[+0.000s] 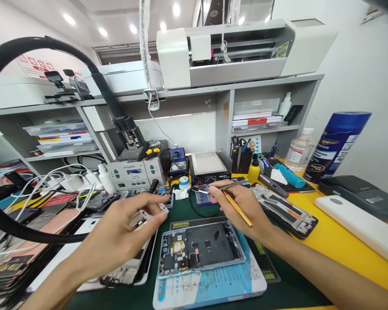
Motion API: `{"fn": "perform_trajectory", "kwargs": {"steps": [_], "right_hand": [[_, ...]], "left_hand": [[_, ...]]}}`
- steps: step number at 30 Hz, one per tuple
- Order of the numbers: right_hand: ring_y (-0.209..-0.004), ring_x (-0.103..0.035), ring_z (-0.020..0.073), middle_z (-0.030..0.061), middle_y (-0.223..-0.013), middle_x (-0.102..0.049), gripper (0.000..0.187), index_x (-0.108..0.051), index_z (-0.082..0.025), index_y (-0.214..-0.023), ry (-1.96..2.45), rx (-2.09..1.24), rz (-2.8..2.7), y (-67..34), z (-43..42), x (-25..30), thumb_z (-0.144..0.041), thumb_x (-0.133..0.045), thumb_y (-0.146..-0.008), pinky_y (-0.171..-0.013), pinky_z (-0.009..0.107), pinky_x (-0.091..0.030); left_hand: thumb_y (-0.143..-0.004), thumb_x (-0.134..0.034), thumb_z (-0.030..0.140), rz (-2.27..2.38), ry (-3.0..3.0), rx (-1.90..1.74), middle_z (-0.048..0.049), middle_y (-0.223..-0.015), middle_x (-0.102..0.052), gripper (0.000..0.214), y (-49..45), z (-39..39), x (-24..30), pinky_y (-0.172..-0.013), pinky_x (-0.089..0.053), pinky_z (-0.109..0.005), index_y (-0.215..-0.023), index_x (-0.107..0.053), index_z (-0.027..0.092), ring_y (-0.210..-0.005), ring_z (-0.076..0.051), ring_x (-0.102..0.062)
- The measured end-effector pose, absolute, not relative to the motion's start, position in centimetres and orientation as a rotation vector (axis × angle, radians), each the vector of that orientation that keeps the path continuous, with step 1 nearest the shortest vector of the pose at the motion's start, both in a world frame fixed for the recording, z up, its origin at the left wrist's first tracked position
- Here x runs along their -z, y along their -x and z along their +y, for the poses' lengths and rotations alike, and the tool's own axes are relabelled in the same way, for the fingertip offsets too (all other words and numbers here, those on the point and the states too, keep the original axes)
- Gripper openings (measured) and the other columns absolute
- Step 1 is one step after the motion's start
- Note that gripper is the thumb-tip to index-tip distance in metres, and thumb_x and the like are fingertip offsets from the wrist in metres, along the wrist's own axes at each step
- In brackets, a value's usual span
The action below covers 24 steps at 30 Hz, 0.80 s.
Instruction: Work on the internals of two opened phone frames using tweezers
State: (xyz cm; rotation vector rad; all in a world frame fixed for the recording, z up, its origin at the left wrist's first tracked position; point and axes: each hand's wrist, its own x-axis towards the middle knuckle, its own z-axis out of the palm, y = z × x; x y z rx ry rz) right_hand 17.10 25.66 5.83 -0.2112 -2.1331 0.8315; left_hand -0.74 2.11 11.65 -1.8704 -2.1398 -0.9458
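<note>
My left hand (126, 228) is raised over the left of the green mat, fingers pinched on a small metal phone part (163, 208). My right hand (242, 206) is closed on thin tweezers (213, 188) pointing left and also holds a yellow-handled tool (237, 209) slanting down to the right. Below both hands lies an opened phone frame (200, 247) with its dark inner boards showing, resting on a blue and white pad (210, 286).
A disassembled phone (286, 211) lies right of my hand. A soldering station (136, 172), hot plate (210, 165), yellow bottle (254, 169) and blue spray can (338, 146) stand behind. Stacked phone screens (26, 258) fill the left. A black gooseneck arm (35, 47) arches overhead.
</note>
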Motion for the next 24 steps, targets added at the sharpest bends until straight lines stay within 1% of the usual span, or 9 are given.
{"fn": "perform_trajectory", "kwargs": {"steps": [1, 3, 5, 8, 11, 13, 17, 20, 24], "right_hand": [[-0.094, -0.079, 0.0200, 0.0048, -0.107, -0.080, 0.017, -0.076, -0.016, -0.107, 0.161, -0.774, -2.152, -17.1, 25.6, -5.9, -0.031, -0.068, -0.110, -0.084, 0.039, -0.067], [-0.098, -0.079, 0.0212, 0.0058, -0.113, -0.080, 0.014, -0.076, -0.017, -0.113, 0.045, -0.651, -2.189, -17.2, 25.4, -5.8, -0.028, -0.070, -0.109, -0.089, 0.041, -0.067], [-0.092, -0.078, 0.0197, 0.0051, -0.111, -0.079, 0.016, -0.074, -0.017, -0.122, -0.067, -0.539, -2.224, -17.3, 25.5, -5.6, -0.027, -0.069, -0.109, -0.085, 0.040, -0.067], [-0.082, -0.076, 0.0169, 0.0029, -0.103, -0.078, 0.016, -0.073, -0.017, -0.123, -0.181, -0.432, -2.268, -17.4, 26.1, -5.3, -0.025, -0.067, -0.111, -0.075, 0.034, -0.066], [-0.077, -0.073, 0.0158, 0.0017, -0.098, -0.075, 0.016, -0.072, -0.016, -0.114, -0.255, -0.384, -2.285, -17.6, 26.8, -5.0, -0.031, -0.068, -0.110, -0.071, 0.032, -0.064], [-0.075, -0.071, 0.0151, 0.0010, -0.095, -0.074, 0.019, -0.072, -0.016, -0.111, -0.264, -0.369, -2.285, -17.7, 27.1, -5.0, -0.035, -0.069, -0.109, -0.069, 0.031, -0.063], [-0.075, -0.071, 0.0153, 0.0009, -0.094, -0.073, 0.018, -0.072, -0.017, -0.113, -0.200, -0.358, -2.310, -17.8, 26.8, -4.9, -0.034, -0.068, -0.110, -0.068, 0.031, -0.063], [-0.078, -0.073, 0.0161, 0.0019, -0.098, -0.075, 0.018, -0.071, -0.016, -0.117, -0.165, -0.316, -2.325, -17.6, 26.6, -5.0, -0.032, -0.068, -0.110, -0.070, 0.032, -0.064], [-0.079, -0.075, 0.0163, 0.0026, -0.100, -0.076, 0.019, -0.071, -0.016, -0.124, -0.129, -0.219, -2.316, -17.4, 26.4, -5.0, -0.029, -0.067, -0.110, -0.070, 0.032, -0.066]], "left_hand": [[-0.108, -0.060, 0.041, -2.125, 1.851, 1.003, 0.0040, -0.080, -0.076, 0.018, 0.7, 2.6, -12.1, -0.055, -0.059, -0.021, -0.112, -0.073, 0.029, -0.064, -0.014, -0.073], [-0.110, -0.058, 0.037, -2.096, 1.878, 1.058, 0.0032, -0.081, -0.076, 0.019, 0.1, 3.7, -12.9, -0.054, -0.057, -0.020, -0.105, -0.073, 0.026, -0.062, -0.012, -0.070], [-0.109, -0.058, 0.032, -2.033, 1.987, 1.058, 0.0048, -0.076, -0.072, 0.016, -0.9, 4.9, -13.3, -0.058, -0.057, -0.020, -0.113, -0.071, 0.024, -0.063, -0.011, -0.068], [-0.103, -0.066, 0.023, -1.891, 2.165, 0.936, 0.0025, -0.092, -0.071, 0.025, -2.6, 6.5, -13.4, -0.066, -0.057, -0.022, -0.128, -0.070, 0.025, -0.076, -0.012, -0.068], [-0.104, -0.066, 0.025, -1.723, 2.247, 0.775, -0.0027, -0.104, -0.070, 0.029, -3.8, 7.9, -13.2, -0.072, -0.058, -0.028, -0.133, -0.070, 0.023, -0.086, -0.016, -0.069], [-0.108, -0.061, 0.026, -1.608, 2.253, 0.681, -0.0051, -0.106, -0.071, 0.022, -4.3, 8.7, -13.0, -0.073, -0.057, -0.030, -0.125, -0.074, 0.021, -0.090, -0.018, -0.071], [-0.108, -0.053, 0.016, -1.424, 2.196, 0.606, -0.0080, -0.098, -0.073, 0.024, -4.3, 9.5, -12.8, -0.062, -0.050, -0.029, -0.106, -0.077, 0.017, -0.081, -0.019, -0.069], [-0.106, -0.055, 0.011, -1.353, 2.146, 0.676, -0.0085, -0.103, -0.076, 0.018, -3.8, 9.2, -12.4, -0.065, -0.051, -0.029, -0.109, -0.072, 0.016, -0.085, -0.019, -0.071], [-0.106, -0.057, 0.009, -1.408, 2.093, 0.820, -0.0031, -0.104, -0.076, 0.017, -2.5, 7.7, -11.6, -0.077, -0.055, -0.027, -0.115, -0.064, 0.020, -0.091, -0.015, -0.073]]}}
